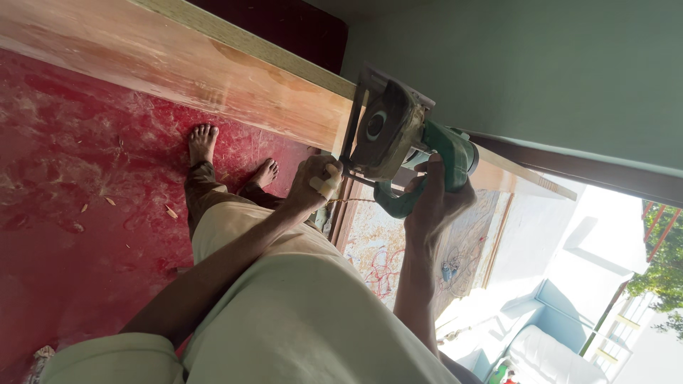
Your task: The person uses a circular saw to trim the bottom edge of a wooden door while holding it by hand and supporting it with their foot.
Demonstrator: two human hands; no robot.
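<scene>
My right hand [435, 203] is clenched around the green handle of the circular saw [402, 135], which sits on the edge of the long wooden board [213, 71]. My left hand [316, 183], one finger bandaged, grips the saw's base plate beside the board.

My right hand [434, 203] grips glossy green plastic on the circular saw [402, 142]; its guard is dull, dusty grey metal. The wooden board [178, 67] looks smooth, reddish, faintly sheened. The red floor [64, 178] is matt, scuffed, dust-streaked.
</scene>
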